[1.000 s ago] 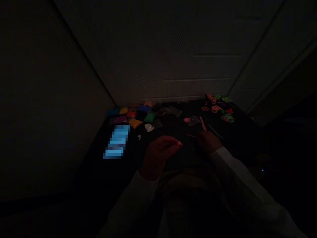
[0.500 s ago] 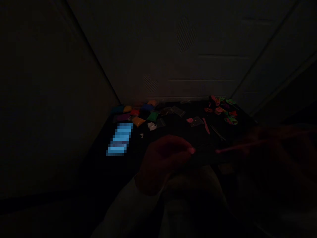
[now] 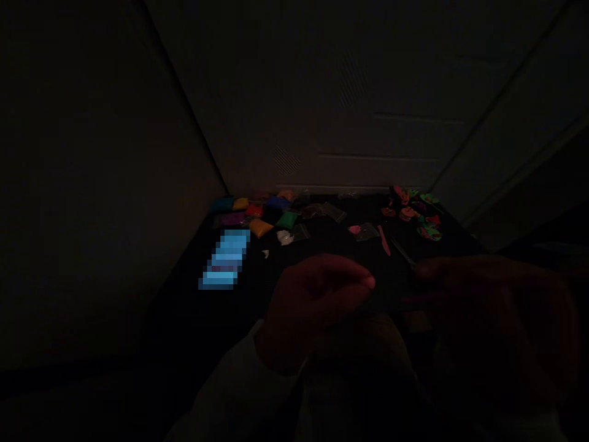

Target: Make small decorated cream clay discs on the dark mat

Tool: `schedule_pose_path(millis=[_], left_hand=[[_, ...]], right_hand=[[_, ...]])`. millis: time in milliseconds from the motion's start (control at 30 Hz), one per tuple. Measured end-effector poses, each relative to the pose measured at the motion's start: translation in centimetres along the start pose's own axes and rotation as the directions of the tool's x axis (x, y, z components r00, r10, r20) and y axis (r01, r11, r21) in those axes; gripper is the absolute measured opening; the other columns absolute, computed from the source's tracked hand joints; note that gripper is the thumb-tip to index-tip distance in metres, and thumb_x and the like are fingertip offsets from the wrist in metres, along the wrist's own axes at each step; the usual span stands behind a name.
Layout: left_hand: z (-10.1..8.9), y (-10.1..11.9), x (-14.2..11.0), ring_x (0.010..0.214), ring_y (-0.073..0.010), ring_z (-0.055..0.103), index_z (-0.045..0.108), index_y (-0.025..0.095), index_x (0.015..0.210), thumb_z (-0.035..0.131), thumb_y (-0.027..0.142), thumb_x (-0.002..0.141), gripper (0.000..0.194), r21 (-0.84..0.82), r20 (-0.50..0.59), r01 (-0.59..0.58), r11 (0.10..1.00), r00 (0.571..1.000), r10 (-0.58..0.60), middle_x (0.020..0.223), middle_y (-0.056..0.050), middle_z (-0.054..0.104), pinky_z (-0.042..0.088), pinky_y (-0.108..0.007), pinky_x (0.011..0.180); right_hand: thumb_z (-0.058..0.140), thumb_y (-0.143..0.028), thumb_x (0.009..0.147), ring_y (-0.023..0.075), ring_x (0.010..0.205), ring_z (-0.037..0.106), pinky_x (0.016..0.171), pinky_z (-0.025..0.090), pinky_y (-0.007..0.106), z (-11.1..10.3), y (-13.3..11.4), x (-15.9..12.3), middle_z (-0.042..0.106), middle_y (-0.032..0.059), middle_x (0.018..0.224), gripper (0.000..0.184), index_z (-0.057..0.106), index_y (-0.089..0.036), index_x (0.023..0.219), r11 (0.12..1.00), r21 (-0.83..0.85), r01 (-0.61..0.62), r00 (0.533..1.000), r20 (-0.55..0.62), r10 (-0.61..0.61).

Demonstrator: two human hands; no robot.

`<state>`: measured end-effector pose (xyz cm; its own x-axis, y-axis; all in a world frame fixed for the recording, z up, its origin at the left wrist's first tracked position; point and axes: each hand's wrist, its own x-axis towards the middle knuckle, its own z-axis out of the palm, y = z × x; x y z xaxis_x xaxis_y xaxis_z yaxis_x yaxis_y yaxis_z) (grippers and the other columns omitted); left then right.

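A small pink piece is pinched by the left hand over the dark counter. Toward three o'clock from it — dim and blurred — a pink stick is held in the right hand; a glowing screen is seen toward nine o'clock.

the left hand is raised palm-inward, wrist bent, thumb and index finger brought together at their tips and pointing right. the right hand, dim and blurred, is held up well apart from it, fingers curled and pointing left. pale sleeves cover both forearms.
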<state>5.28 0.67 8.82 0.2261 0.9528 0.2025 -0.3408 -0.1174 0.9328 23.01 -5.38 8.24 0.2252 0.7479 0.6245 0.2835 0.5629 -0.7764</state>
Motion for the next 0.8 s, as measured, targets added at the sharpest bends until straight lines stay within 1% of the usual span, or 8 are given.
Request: schedule_pose_path(millis=[33,67,133,267,400,500,733,800], left_hand=[[0.0,0.0,0.0,0.073,-0.0088,0.062,0.066,0.025,0.076,0.068,0.016,0.069,0.011,0.031,-0.002,-0.005,1.000,1.000,0.005,0.076,0.005,0.069,0.048,-0.017,0.064],[0.1,0.0,0.0,0.073,-0.0081,0.062,0.066,0.025,0.076,0.068,0.016,0.069,0.011,0.073,-0.002,-0.014,0.997,1.000,0.014,0.076,0.005,0.069,0.048,-0.016,0.064],[0.2,0.2,0.0,0.073,-0.0073,0.062,0.066,0.025,0.076,0.067,0.016,0.069,0.011,0.177,-0.008,-0.038,0.984,0.999,0.040,0.076,0.006,0.069,0.048,-0.015,0.065],[0.2,0.6,0.0,0.074,-0.0070,0.063,0.063,0.026,0.082,0.068,0.015,0.068,0.018,0.301,0.012,-0.062,0.952,0.998,0.061,0.077,0.008,0.069,0.048,-0.016,0.069],[-0.1,0.8,0.0,0.074,-0.0084,0.064,0.061,0.027,0.087,0.069,0.016,0.067,0.024,0.330,0.060,-0.046,0.943,0.998,0.028,0.078,0.008,0.069,0.048,-0.019,0.071],[-0.3,0.9,0.1,0.074,-0.0103,0.065,0.061,0.026,0.089,0.070,0.017,0.065,0.027,0.371,0.077,-0.042,0.928,0.997,0.015,0.079,0.006,0.068,0.049,-0.021,0.072],[-0.6,1.1,0.2,0.076,-0.0111,0.065,0.060,0.024,0.090,0.068,0.016,0.068,0.025,0.336,0.166,0.019,0.942,0.983,-0.079,0.079,0.004,0.068,0.049,-0.021,0.068],[-0.7,1.1,0.1,0.077,-0.0107,0.064,0.060,0.024,0.090,0.066,0.016,0.069,0.023,0.367,0.165,-0.002,0.930,0.984,-0.064,0.081,0.004,0.068,0.048,-0.021,0.069]], right_hand=[[0.037,-0.018,0.088,0.0140,0.074,0.058,0.061,0.046,0.029,0.9,0.1,1.6,0.055,0.0019,0.082,0.017,0.051,-0.024,0.094,1.000,0.021,0.018,0.999,0.037,-0.019],[0.037,-0.015,0.088,0.0115,0.071,0.056,0.059,0.045,0.026,1.6,0.2,2.7,0.054,0.0006,0.081,0.019,0.052,-0.025,0.095,1.000,-0.021,0.007,0.989,0.149,-0.004],[0.046,-0.016,0.083,0.0127,0.076,0.055,0.063,0.045,0.026,2.2,0.7,3.8,0.056,0.0009,0.084,0.017,0.055,-0.025,0.094,0.996,-0.069,0.058,0.965,0.260,-0.038],[0.061,-0.018,0.075,0.0100,0.067,0.053,0.058,0.044,0.021,2.0,1.1,3.9,0.056,-0.0015,0.075,0.035,0.053,-0.024,0.108,0.949,-0.217,0.230,0.880,0.463,-0.107],[0.060,-0.014,0.075,0.0083,0.068,0.055,0.062,0.045,0.019,1.8,1.1,4.3,0.060,-0.0006,0.079,0.031,0.055,-0.020,0.105,0.927,-0.185,0.327,0.803,0.572,-0.169],[0.060,-0.015,0.075,0.0098,0.075,0.057,0.065,0.046,0.021,1.7,1.2,4.7,0.062,0.0015,0.085,0.028,0.056,-0.020,0.102,0.934,-0.153,0.322,0.766,0.623,-0.162],[0.059,-0.016,0.076,0.0104,0.074,0.058,0.062,0.046,0.021,1.7,1.7,4.6,0.062,0.0013,0.081,0.019,0.058,-0.020,0.095,0.940,-0.171,0.295,0.772,0.622,-0.129],[0.059,-0.014,0.076,0.0099,0.073,0.058,0.062,0.046,0.021,1.8,1.6,4.5,0.063,0.0009,0.080,0.020,0.058,-0.020,0.094,0.948,-0.165,0.273,0.784,0.609,-0.120]])
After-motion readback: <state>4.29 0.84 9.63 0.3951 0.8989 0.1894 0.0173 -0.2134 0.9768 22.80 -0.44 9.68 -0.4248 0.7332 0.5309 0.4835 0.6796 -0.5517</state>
